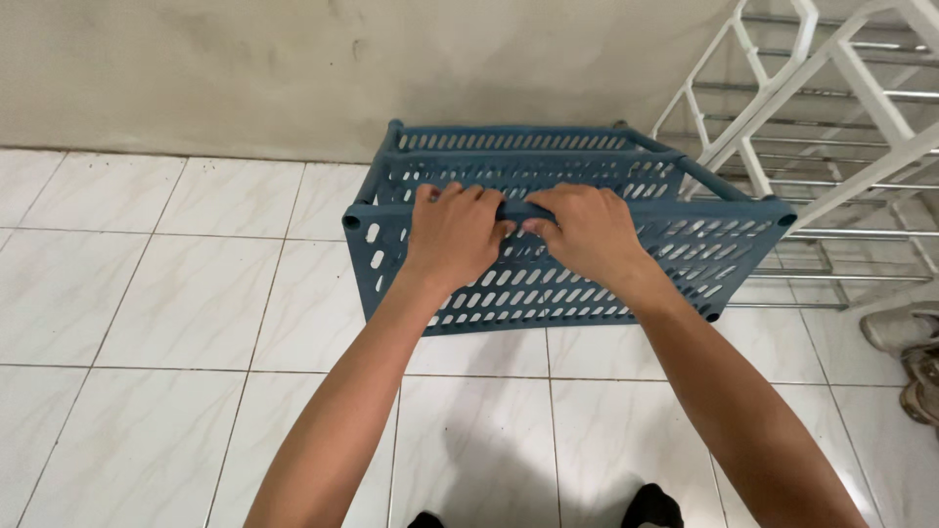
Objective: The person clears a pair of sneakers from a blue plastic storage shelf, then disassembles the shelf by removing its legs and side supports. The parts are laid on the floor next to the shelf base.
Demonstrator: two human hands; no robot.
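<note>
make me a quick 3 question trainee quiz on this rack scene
1. True or false: both hands grip the front top edge of the blue slotted rack.
2. What stands to the right of the blue rack? A) a white metal rack B) a red bucket C) a wooden chair
3. Fill in: the blue rack stands on a white ____ floor.

Key:
1. True: the left hand and the right hand close side by side on the edge.
2. A: the white metal rack by the wall.
3. Tiled: the floor.
</note>
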